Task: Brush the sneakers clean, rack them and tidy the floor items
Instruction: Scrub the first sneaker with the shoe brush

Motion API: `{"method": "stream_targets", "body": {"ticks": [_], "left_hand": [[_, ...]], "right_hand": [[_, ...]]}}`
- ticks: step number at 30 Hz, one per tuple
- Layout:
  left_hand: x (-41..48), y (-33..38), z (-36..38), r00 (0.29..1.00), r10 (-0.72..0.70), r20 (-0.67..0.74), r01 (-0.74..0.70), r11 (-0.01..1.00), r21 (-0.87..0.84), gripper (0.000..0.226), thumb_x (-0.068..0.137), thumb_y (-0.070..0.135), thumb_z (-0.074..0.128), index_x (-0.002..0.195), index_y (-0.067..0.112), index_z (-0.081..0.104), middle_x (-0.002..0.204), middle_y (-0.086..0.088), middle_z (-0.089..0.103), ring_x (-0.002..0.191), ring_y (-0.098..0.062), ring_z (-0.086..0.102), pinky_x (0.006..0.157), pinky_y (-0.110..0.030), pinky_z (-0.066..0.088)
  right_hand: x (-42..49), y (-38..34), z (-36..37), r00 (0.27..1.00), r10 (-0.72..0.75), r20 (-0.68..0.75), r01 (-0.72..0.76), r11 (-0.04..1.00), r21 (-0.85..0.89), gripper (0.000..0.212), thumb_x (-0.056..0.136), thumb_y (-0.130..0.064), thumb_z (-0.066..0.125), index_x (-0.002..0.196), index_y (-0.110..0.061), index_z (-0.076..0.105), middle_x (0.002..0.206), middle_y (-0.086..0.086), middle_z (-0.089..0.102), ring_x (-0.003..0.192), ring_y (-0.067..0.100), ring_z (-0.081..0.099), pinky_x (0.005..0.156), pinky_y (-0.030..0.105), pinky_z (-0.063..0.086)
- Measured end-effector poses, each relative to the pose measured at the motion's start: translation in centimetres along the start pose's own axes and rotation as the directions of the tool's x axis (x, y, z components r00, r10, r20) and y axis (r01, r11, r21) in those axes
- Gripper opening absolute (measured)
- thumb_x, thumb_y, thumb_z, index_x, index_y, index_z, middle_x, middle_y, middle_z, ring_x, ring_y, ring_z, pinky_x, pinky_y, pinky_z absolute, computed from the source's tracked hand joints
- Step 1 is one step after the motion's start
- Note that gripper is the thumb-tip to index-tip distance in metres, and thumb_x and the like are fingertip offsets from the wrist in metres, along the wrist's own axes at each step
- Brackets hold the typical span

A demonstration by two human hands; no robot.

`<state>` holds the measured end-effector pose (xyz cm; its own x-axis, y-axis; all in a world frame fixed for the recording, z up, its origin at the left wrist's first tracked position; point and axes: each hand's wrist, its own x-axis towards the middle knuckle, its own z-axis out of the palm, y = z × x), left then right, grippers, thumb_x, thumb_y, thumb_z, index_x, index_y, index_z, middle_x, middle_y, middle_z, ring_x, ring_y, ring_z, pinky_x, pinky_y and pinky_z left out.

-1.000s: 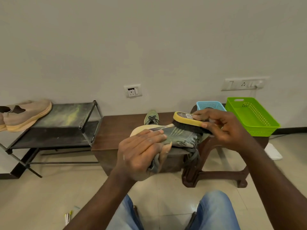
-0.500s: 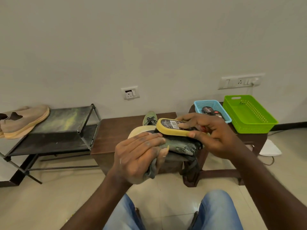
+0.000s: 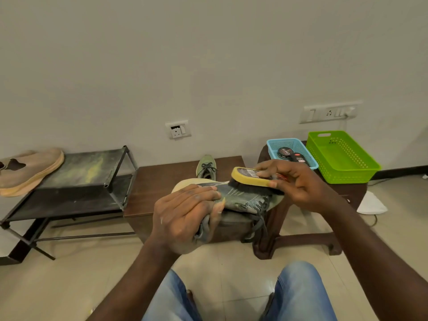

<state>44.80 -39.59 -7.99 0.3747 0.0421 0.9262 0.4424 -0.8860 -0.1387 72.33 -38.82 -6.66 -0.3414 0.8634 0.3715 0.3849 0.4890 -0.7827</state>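
My left hand (image 3: 185, 212) grips a grey-green sneaker (image 3: 243, 199) by its heel end, holding it on its side above the floor with its pale sole turned away and its laces hanging down. My right hand (image 3: 296, 184) holds a yellow-backed shoe brush (image 3: 251, 179), whose black bristles press on the sneaker's upper. The second green sneaker (image 3: 206, 166) stands on the low brown table (image 3: 162, 184) behind. A pair of tan shoes (image 3: 27, 170) sits on the black metal rack (image 3: 83, 172) at the left.
On a brown plastic stool (image 3: 301, 239) at the right stand a blue basket (image 3: 293, 144) holding polish tins and a green basket (image 3: 340, 156). A white object (image 3: 370, 205) and a cable lie on the tiled floor beyond. My knees in jeans are at the bottom.
The brush has swept left and then back right along the sneaker's upper. My left hand has kept its grip on the shoe; the camera tilted slightly.
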Motion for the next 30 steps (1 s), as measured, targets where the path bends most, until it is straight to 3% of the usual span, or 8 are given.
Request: {"method": "stream_targets", "body": {"ticks": [3, 7, 12, 17, 21, 26, 28, 30], "left_hand": [[-0.4, 0.3, 0.5, 1.0, -0.013, 0.022, 0.013, 1.0, -0.004, 0.028, 0.091, 0.006, 0.065, 0.066, 0.001, 0.076, 0.083, -0.01, 0.077, 0.081, -0.018, 0.076, 0.073, -0.035, 0.061], [-0.5, 0.0, 0.9, 0.998, -0.051, 0.023, 0.052, 0.998, -0.038, 0.017, 0.086, 0.004, 0.066, 0.072, 0.0, 0.076, 0.085, -0.012, 0.077, 0.081, -0.02, 0.076, 0.07, -0.038, 0.062], [-0.4, -0.2, 0.1, 0.997, -0.07, 0.025, 0.07, 0.997, -0.012, 0.02, 0.087, 0.003, 0.066, 0.07, 0.0, 0.076, 0.084, -0.01, 0.077, 0.081, -0.02, 0.076, 0.07, -0.037, 0.061], [-0.3, -0.4, 0.0, 0.988, -0.152, 0.002, 0.152, 0.988, -0.033, 0.021, 0.09, 0.001, 0.063, 0.073, -0.003, 0.076, 0.083, -0.01, 0.075, 0.079, -0.022, 0.075, 0.068, -0.039, 0.06], [-0.4, -0.4, -0.1, 0.989, -0.15, 0.003, 0.15, 0.989, -0.012, 0.014, 0.085, -0.004, 0.066, 0.074, -0.003, 0.076, 0.083, -0.01, 0.076, 0.078, -0.022, 0.075, 0.068, -0.039, 0.06], [-0.5, -0.6, 0.3, 0.986, -0.165, -0.019, 0.165, 0.986, -0.003, 0.022, 0.09, 0.001, 0.063, 0.071, -0.003, 0.075, 0.08, -0.011, 0.075, 0.075, -0.021, 0.074, 0.064, -0.038, 0.06], [-0.5, -0.7, -0.3, 0.989, -0.138, -0.045, 0.138, 0.99, -0.014, 0.023, 0.091, 0.001, 0.062, 0.072, -0.002, 0.074, 0.08, -0.012, 0.075, 0.075, -0.023, 0.074, 0.065, -0.038, 0.06], [-0.6, -0.6, -0.8, 0.993, -0.104, -0.047, 0.104, 0.995, -0.002, 0.026, 0.094, 0.005, 0.061, 0.073, -0.001, 0.075, 0.08, -0.012, 0.076, 0.076, -0.023, 0.075, 0.066, -0.038, 0.06]], "right_hand": [[0.4, 0.1, 0.7, 0.999, 0.029, 0.014, -0.029, 1.0, 0.002, 0.023, 0.087, -0.009, 0.056, 0.106, -0.014, 0.068, 0.121, -0.003, 0.064, 0.118, 0.011, 0.058, 0.097, 0.031, 0.045], [1.3, -1.3, 2.2, 0.996, -0.046, 0.08, 0.044, 0.999, 0.029, 0.027, 0.089, -0.007, 0.056, 0.106, -0.027, 0.065, 0.125, 0.002, 0.062, 0.121, 0.012, 0.056, 0.1, 0.025, 0.044], [1.1, 0.4, 0.2, 0.998, 0.065, 0.012, -0.065, 0.998, -0.027, 0.024, 0.087, -0.008, 0.055, 0.103, -0.022, 0.066, 0.118, -0.014, 0.063, 0.116, 0.005, 0.058, 0.098, 0.032, 0.047], [1.1, -0.9, 1.8, 0.998, 0.001, 0.063, -0.004, 0.999, 0.044, 0.023, 0.087, -0.01, 0.057, 0.105, -0.023, 0.066, 0.125, 0.0, 0.062, 0.122, 0.01, 0.055, 0.1, 0.025, 0.045], [0.8, -0.4, 0.7, 0.999, 0.036, -0.022, -0.035, 0.998, 0.05, 0.021, 0.086, -0.011, 0.056, 0.101, -0.02, 0.067, 0.12, -0.003, 0.065, 0.117, 0.009, 0.058, 0.097, 0.029, 0.047], [1.4, -1.7, 2.6, 0.996, -0.046, 0.073, 0.039, 0.995, 0.088, 0.024, 0.089, -0.007, 0.055, 0.106, -0.019, 0.068, 0.123, 0.0, 0.065, 0.12, 0.013, 0.057, 0.098, 0.024, 0.046], [1.3, -1.3, 1.3, 0.996, -0.031, 0.078, 0.026, 0.998, 0.062, 0.026, 0.089, -0.006, 0.055, 0.1, -0.025, 0.068, 0.121, -0.004, 0.065, 0.119, 0.011, 0.058, 0.096, 0.022, 0.045], [1.3, -0.3, -0.1, 0.999, 0.021, 0.041, -0.021, 1.0, -0.012, 0.022, 0.089, -0.005, 0.056, 0.098, -0.019, 0.069, 0.119, -0.012, 0.065, 0.115, 0.005, 0.059, 0.095, 0.026, 0.047]]}}
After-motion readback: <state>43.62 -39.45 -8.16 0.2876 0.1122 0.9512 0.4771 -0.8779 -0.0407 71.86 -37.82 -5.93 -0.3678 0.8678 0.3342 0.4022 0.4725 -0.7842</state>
